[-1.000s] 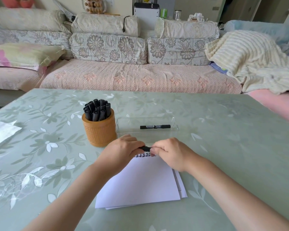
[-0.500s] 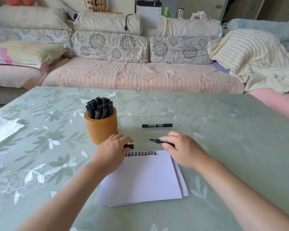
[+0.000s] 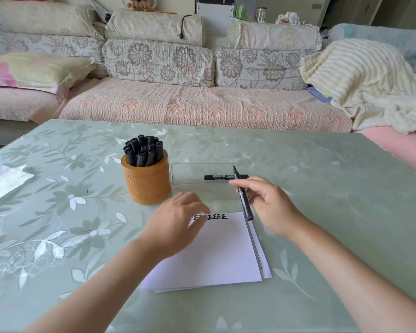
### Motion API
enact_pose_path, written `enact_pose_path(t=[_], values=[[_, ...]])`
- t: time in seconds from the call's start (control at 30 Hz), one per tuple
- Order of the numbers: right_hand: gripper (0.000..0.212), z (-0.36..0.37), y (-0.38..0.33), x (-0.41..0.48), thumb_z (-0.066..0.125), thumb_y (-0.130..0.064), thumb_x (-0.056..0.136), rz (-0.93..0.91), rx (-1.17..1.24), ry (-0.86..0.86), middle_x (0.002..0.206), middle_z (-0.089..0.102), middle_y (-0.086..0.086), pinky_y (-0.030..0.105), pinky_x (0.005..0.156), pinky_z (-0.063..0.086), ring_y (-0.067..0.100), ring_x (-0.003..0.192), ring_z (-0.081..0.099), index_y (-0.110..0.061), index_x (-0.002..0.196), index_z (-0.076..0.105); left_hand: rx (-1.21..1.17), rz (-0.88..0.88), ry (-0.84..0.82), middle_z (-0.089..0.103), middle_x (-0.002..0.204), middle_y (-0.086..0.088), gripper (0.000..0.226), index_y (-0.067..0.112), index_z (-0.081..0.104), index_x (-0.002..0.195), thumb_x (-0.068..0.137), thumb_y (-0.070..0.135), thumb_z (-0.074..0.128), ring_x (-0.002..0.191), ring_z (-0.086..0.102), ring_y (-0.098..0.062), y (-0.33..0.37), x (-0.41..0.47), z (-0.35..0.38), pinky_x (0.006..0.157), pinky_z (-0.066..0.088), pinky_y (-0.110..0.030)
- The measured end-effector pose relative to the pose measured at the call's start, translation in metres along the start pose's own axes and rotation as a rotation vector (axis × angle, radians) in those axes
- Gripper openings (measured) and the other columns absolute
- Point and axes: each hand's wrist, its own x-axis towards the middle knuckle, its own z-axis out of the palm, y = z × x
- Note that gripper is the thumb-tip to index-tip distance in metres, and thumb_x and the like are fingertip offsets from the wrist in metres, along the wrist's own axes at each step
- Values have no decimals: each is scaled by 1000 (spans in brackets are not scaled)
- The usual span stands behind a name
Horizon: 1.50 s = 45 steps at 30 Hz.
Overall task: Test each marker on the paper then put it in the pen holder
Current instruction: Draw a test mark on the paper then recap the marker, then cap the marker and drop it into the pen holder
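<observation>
My right hand holds an uncapped black marker, tip pointing up and away, just off the top right corner of the white paper. A row of black test marks runs along the paper's top edge. My left hand rests curled, palm down, on the paper's top left corner; the cap it held is hidden under its fingers. An orange woven pen holder with several capped black markers stands left of the paper's far edge. One more capped marker lies in a clear tray.
The green floral table extends wide on both sides. A white sheet lies near the left edge. A sofa with cushions and a cream blanket runs behind the table.
My hands pulled the cap off the marker and moved apart. The right hand then swung the marker from lying sideways to tip up. The left hand settled onto the paper.
</observation>
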Motion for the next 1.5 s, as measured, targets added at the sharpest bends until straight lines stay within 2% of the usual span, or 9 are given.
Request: enact_pose_path(t=[0.13, 0.2, 0.27, 0.37, 0.47, 0.57, 0.7, 1.03, 1.5], values=[[30, 2, -1, -7, 75, -8, 81, 44, -22, 4, 76, 53, -11, 20, 70, 44, 12, 71, 54, -32, 97, 65, 3, 153, -66, 57, 102, 12, 25, 33, 68, 106, 90, 42, 52, 87, 54, -13, 20, -6, 12, 73, 44, -28], [13, 7, -1, -8, 70, -15, 88, 80, 81, 32, 66, 54, 1, 26, 62, 43, 13, 61, 52, -25, 86, 63, 37, 191, -88, 56, 105, 11, 29, 32, 68, 109, 90, 47, 53, 87, 53, -13, 24, -9, 17, 72, 42, -25], [6, 11, 0, -8, 61, -15, 92, 125, 209, 55, 65, 58, 16, 31, 54, 45, 23, 54, 57, -20, 92, 64, 79, 207, -110, 56, 105, 11, 32, 33, 67, 110, 89, 53, 52, 88, 52, -13, 25, -12, 20, 70, 36, -22], [13, 16, 7, -7, 61, -9, 85, 222, 296, 80, 72, 67, 18, 32, 47, 44, 23, 51, 61, -12, 96, 66, 89, 194, -126, 56, 105, 11, 35, 34, 66, 110, 88, 57, 50, 89, 51, -13, 23, -16, 23, 71, 40, -24], [11, 24, 18, -5, 66, 2, 81, 315, 238, 98, 62, 64, 19, 34, 50, 42, 20, 45, 55, -8, 83, 62, 69, 169, -135, 56, 107, 12, 36, 34, 65, 113, 89, 56, 50, 92, 51, -13, 23, -17, 24, 75, 44, -28], [17, 30, 27, -2, 70, -5, 78, 323, 197, 120, 60, 61, 24, 32, 48, 41, 24, 44, 53, -9, 69, 56, 55, 150, -133, 55, 112, 14, 36, 35, 63, 115, 89, 56, 50, 95, 50, -13, 22, -18, 25, 79, 44, -28], [30, 34, 33, 0, 71, -3, 78, 300, 134, 104, 49, 56, -3, 26, 45, 37, 17, 43, 48, -18, 61, 51, 48, 138, -126, 55, 122, 15, 36, 35, 62, 115, 88, 56, 50, 100, 50, -11, 21, -19, 27, 84, 44, -28], [25, 37, 33, -2, 74, -12, 77, 293, 79, 69, 57, 59, -7, 25, 51, 35, 11, 50, 44, -15, 63, 54, 59, 129, -136, 56, 120, 18, 36, 35, 63, 114, 86, 56, 52, 96, 46, -11, 22, -18, 26, 77, 31, -21], [21, 34, 37, -3, 68, -17, 71, 231, 87, 20, 56, 52, -11, 28, 54, 33, 13, 54, 42, -16, 63, 48, 26, 101, -148, 55, 121, 19, 37, 35, 62, 115, 85, 55, 54, 99, 46, -11, 21, -18, 26, 80, 34, -23]])
